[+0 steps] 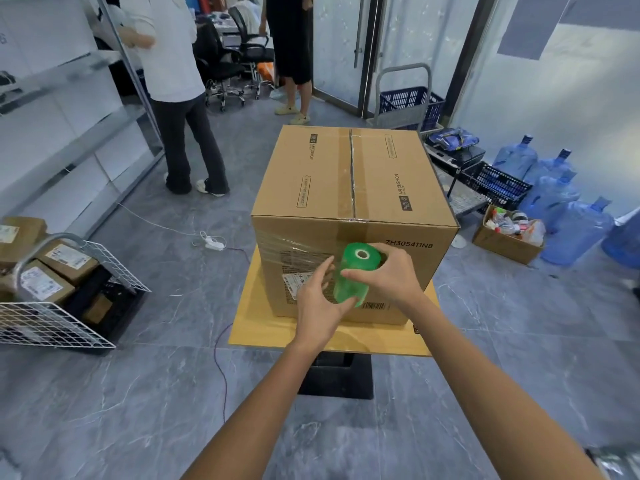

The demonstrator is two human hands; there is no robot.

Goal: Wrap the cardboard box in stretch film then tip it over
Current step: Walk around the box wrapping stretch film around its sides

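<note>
Left hand (317, 301) and right hand (385, 279) clamp their fingers round the upright roll (353, 271), close against the box (349, 188), likely keeping film (287, 244) taut.

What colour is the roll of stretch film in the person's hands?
The roll is green, with a white core; the head view shows it.

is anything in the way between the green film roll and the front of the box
Nothing visible does. The right hand and left hand grip the green film roll just in front of the near face of the cardboard box. Only a band of stretch film lies across that face's left part.
</note>
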